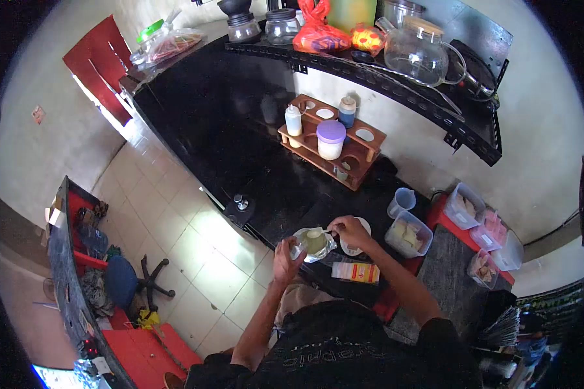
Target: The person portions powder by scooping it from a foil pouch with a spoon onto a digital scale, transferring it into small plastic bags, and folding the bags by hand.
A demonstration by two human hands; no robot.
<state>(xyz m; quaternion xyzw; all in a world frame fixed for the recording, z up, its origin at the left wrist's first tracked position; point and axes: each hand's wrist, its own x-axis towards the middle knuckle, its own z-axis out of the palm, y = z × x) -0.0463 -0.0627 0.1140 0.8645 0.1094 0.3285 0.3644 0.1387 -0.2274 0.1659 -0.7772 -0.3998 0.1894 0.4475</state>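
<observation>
A foil-lined packet or bag (317, 247) with greenish powder inside lies open at the front edge of the black counter. My right hand (352, 232) pinches the handle of a light spoon (316, 233), whose bowl is over the powder. At the packet's left side my left hand (287, 261) has its fingers closed round a small clear container (296, 251). A white round lid or dish (357, 241) sits partly behind my right hand. Below it lies a yellow, white and red packet (355, 272).
A wooden rack (365, 155) holds bottles and a purple-lidded jar (331, 139). To the right are a measuring jug (402, 202) and plastic tubs (408, 235). Overhead hangs a black shelf (370, 67) bearing a glass teapot (419, 57). A tamper (241, 202) stands at the counter's left edge.
</observation>
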